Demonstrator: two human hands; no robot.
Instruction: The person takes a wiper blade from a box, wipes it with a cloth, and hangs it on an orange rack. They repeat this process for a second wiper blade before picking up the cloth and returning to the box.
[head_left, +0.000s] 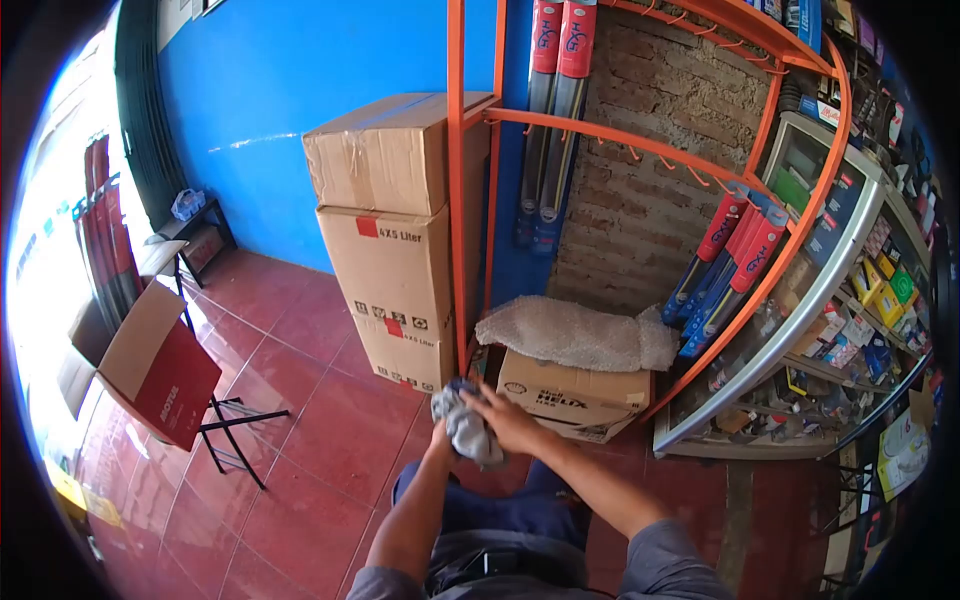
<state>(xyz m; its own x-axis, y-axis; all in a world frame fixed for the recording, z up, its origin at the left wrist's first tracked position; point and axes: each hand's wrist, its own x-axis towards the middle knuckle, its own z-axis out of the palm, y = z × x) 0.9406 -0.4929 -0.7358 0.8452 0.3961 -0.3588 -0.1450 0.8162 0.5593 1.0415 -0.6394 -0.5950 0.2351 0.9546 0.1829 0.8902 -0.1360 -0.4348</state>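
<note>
A crumpled grey cloth with a dark patch at its top is bunched between my two hands, in front of my body. My left hand grips it from the left side, its fingers mostly hidden behind the folds. From the right, my right hand is closed over the cloth's upper edge. Just beyond the hands, in this view, stands the lower end of an orange metal rack. Close past my right hand is a Shell Helix cardboard box, with a bubble-wrapped bundle lying on top.
Stacked cardboard cartons stand behind the rack's left post. Packaged wiper blades hang on the rack. A glass display case curves along the right. At left, a red Motul box rests on a folding stand over red floor tiles.
</note>
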